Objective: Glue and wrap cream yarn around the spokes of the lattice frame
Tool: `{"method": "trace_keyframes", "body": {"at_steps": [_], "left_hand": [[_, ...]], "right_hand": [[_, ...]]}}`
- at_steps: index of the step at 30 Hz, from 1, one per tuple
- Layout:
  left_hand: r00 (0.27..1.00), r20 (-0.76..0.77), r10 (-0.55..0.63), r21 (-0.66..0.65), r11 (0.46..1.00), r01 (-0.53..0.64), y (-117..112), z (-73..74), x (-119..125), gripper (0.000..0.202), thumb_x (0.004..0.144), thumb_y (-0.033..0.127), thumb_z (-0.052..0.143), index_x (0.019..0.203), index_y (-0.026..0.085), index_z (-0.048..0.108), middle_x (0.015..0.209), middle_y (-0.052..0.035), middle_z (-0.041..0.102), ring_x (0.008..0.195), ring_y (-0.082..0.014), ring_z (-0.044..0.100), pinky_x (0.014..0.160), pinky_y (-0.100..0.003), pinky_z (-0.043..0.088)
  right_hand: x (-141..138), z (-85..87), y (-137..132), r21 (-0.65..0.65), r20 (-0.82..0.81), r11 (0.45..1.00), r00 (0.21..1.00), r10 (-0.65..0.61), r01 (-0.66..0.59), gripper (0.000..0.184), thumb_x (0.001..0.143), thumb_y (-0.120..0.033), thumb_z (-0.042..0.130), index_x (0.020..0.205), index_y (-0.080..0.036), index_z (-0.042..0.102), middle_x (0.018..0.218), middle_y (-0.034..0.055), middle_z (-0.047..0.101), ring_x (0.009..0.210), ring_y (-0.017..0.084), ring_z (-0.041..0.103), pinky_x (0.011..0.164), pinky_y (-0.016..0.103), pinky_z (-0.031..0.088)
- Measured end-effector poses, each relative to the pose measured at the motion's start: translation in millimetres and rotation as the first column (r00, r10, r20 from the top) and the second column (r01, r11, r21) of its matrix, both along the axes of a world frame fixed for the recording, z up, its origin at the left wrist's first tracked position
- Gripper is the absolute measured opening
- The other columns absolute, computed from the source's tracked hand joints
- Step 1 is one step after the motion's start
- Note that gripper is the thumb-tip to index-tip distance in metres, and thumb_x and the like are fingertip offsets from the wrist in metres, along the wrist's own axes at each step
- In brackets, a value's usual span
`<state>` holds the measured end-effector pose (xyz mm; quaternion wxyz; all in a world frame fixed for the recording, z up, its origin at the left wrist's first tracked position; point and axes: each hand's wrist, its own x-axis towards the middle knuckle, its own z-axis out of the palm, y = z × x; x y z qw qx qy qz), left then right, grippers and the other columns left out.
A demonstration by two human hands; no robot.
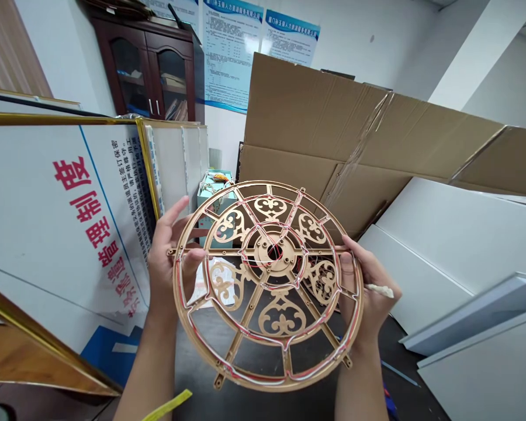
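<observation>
Between my two hands is a round gold-coloured openwork frame (pixel 284 346), raised above a dark table (pixel 201 397) and tilted toward me. It has rings, spokes and scroll ornaments around a hub, and red and white wires run along its rings and spokes. My left hand (pixel 169 251) grips the left rim, its thumb near the inner side and a finger pointing up. My right hand (pixel 370 286) clasps the right rim, fingers partly hidden behind it. A whitish stick-like piece (pixel 380 290) shows at the right hand; whether it is gripped is unclear.
A light-blue box (pixel 206 193) with cords on top stands behind the frame. Cardboard (pixel 302 111) rises at the back, white panels (pixel 438 245) lean at right, and a large printed board (pixel 39 204) stands at left. A yellow strip (pixel 169 404) is near the front edge.
</observation>
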<state>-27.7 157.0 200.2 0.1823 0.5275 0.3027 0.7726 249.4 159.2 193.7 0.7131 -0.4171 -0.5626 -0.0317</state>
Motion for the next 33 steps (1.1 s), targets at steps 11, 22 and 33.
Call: {"method": "trace_keyframes", "body": {"at_steps": [11, 22, 33], "left_hand": [[0.997, -0.064, 0.051, -0.04, 0.998, -0.054, 8.3, -11.4, 8.4, 0.079, 0.089, 0.065, 0.067, 0.155, 0.026, 0.048, 0.146, -0.0131, 0.061, 0.129, -0.0327, 0.063, 0.104, -0.042, 0.06], [0.782, 0.382, -0.493, -0.517, 0.587, 0.623, -18.3, -84.8, -17.2, 0.073, 0.079, 0.03, 0.068, 0.15, 0.026, 0.055, 0.159, -0.0117, 0.048, 0.141, -0.0361, 0.053, 0.084, -0.037, 0.065], [0.997, 0.052, -0.056, -0.843, 0.533, 0.074, -60.5, -181.0, -1.9, 0.07, 0.097, 0.066, 0.046, 0.147, 0.017, 0.052, 0.126, -0.0182, 0.07, 0.085, -0.0228, 0.073, 0.061, -0.033, 0.059]], "right_hand": [[7.2, -6.6, 4.2, -0.013, 0.022, 0.998, 0.998, -0.053, 0.054, 0.03, 0.096, -0.035, 0.069, 0.122, -0.021, 0.076, 0.107, 0.009, 0.077, 0.093, 0.023, 0.073, 0.082, 0.035, 0.056], [51.3, -53.1, 8.1, -0.333, 0.496, 0.942, 0.858, 0.13, 0.05, 0.035, 0.105, -0.038, 0.051, 0.131, -0.021, 0.069, 0.124, 0.0098, 0.071, 0.112, 0.022, 0.069, 0.097, 0.034, 0.053], [45.8, -151.6, -59.2, -0.934, 0.196, 0.355, 0.788, 0.583, -0.03, 0.078, 0.094, -0.021, 0.05, 0.166, -0.025, 0.02, 0.124, 0.0075, 0.069, 0.077, 0.015, 0.063, 0.084, 0.034, 0.053]]}}
